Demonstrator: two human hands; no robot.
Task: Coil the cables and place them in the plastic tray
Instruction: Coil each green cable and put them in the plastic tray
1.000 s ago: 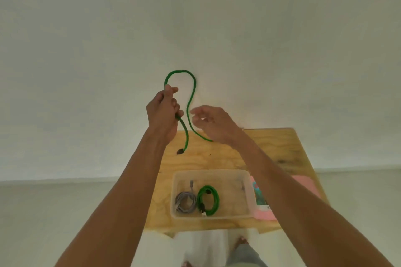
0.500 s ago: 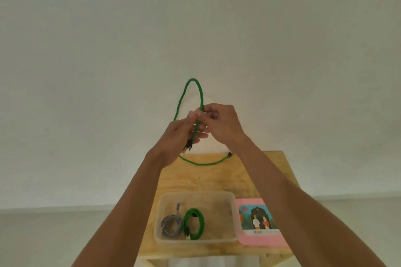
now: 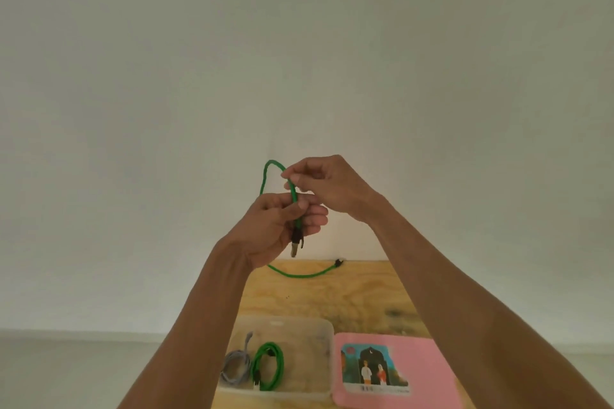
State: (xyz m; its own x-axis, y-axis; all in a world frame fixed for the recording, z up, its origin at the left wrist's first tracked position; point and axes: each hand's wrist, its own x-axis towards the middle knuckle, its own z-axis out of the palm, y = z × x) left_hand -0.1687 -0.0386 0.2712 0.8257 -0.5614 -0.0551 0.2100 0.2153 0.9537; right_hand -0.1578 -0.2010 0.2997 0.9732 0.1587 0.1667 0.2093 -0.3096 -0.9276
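I hold a green cable (image 3: 264,176) up in front of the wall. My left hand (image 3: 279,229) grips it near its black plug end, which hangs below my fingers. My right hand (image 3: 327,184) pinches the cable just above, and a small loop rises between the two hands. The free tail of the cable droops onto the wooden table (image 3: 349,295) and ends in a dark plug. The clear plastic tray (image 3: 319,329) sits at the table's near edge with a coiled grey cable (image 3: 234,367) and a coiled green cable (image 3: 269,365) inside.
A pink card with a picture (image 3: 428,368) lies flat right of the tray. A plain pale wall stands behind the table, and pale floor shows at the lower left.
The two hands came together on the cable, then the right hand slid up above the left. The loop has become smaller. The view has tilted down a little.
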